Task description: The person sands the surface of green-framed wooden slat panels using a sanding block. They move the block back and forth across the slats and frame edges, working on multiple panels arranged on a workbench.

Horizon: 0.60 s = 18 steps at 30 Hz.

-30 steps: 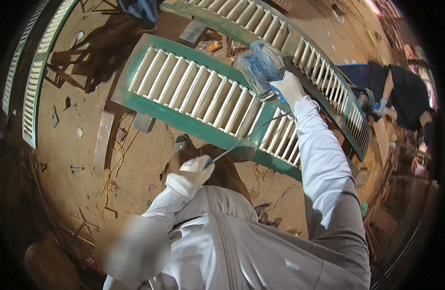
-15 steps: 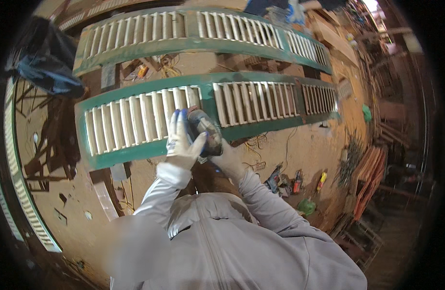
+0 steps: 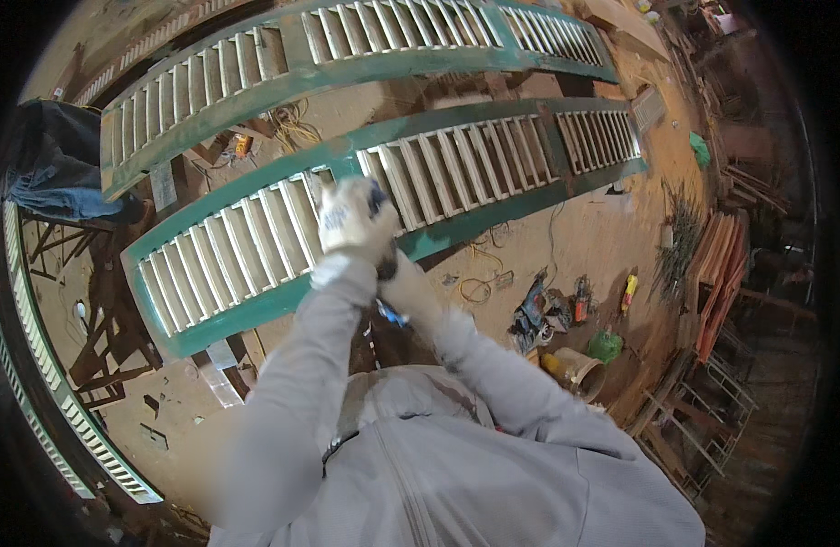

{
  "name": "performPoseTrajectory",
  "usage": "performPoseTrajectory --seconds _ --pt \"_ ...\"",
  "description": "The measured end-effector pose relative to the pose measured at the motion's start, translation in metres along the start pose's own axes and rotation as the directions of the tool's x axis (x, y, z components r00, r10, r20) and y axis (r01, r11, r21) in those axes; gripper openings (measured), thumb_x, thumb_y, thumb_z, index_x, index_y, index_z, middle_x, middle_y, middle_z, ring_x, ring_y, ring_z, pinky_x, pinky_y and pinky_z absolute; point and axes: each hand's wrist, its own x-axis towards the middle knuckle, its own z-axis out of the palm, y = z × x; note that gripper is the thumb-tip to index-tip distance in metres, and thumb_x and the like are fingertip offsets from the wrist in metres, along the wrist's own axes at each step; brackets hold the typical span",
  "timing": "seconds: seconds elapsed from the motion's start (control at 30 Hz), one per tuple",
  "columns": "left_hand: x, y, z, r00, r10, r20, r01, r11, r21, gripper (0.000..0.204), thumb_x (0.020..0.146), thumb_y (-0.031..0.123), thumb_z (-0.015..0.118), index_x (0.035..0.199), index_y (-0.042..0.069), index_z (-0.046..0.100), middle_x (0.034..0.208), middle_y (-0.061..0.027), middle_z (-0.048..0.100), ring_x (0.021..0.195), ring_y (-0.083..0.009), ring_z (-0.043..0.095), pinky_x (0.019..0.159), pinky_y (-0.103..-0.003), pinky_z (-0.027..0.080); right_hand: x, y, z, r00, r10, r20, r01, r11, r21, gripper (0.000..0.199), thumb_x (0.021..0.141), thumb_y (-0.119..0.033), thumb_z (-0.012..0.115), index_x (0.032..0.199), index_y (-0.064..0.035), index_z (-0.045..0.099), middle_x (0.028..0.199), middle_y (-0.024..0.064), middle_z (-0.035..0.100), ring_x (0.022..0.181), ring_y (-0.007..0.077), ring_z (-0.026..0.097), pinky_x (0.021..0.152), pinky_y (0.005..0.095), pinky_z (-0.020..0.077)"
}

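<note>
A long green louvered shutter with pale slats lies before me, slanting up to the right. Over its middle, near the bar between two slat sections, my left hand in a white glove with blue fingertips is closed over the front of a dark handheld power tool. My right hand, also gloved, grips the tool's rear just below. Both hands cover most of the tool, so its working face is hidden.
A second green shutter lies beyond. A person's jeans-clad leg is at the left. Yellow cable lies between the shutters. Right, on the floor, are a bucket, a green bag, a yellow bottle and stacked boards.
My left hand has turned from fingers extended along the tool to closed over its top. The view has tilted, so the shutters slant more and a bucket shows at the right.
</note>
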Motion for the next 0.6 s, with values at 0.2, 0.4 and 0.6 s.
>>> performPoseTrajectory --seconds 0.2,0.4,0.6 --pt "0.133 -0.015 -0.015 0.984 -0.151 0.096 0.146 0.988 0.058 0.025 0.077 0.028 0.071 0.087 0.006 0.078 0.100 -0.0251 0.075 0.094 -0.0419 0.073 0.091 -0.047 0.058 0.100 -0.089 -0.005 0.984 -0.165 0.066 0.161 0.985 0.068 0.067 0.083 -0.052 0.080 0.121 0.0037 0.071 0.121 0.0307 0.072 0.120 0.0457 0.068 0.099 0.0469 0.0547" --pt "0.133 -0.036 -0.006 0.991 -0.095 0.093 0.086 0.992 0.097 0.034 0.080 0.031 0.070 0.103 0.008 0.078 0.113 -0.0213 0.074 0.110 -0.0395 0.070 0.098 -0.046 0.055 0.097 -0.078 0.001 0.987 -0.132 0.091 0.110 0.970 0.219 0.059 0.083 -0.040 0.082 0.122 0.0034 0.070 0.118 0.0294 0.074 0.116 0.0436 0.070 0.095 0.0452 0.0546" --pt "0.022 0.005 -0.007 0.989 -0.054 0.135 0.048 0.998 0.051 0.038 0.084 0.030 0.068 0.111 0.005 0.075 0.126 -0.0154 0.065 0.118 -0.0407 0.058 0.101 -0.049 0.052 0.010 -0.012 0.006 0.999 -0.027 0.045 0.009 0.934 0.358 0.057 0.081 -0.031 0.085 0.125 0.0019 0.068 0.118 0.0228 0.076 0.110 0.0341 0.073 0.094 0.0425 0.0549"
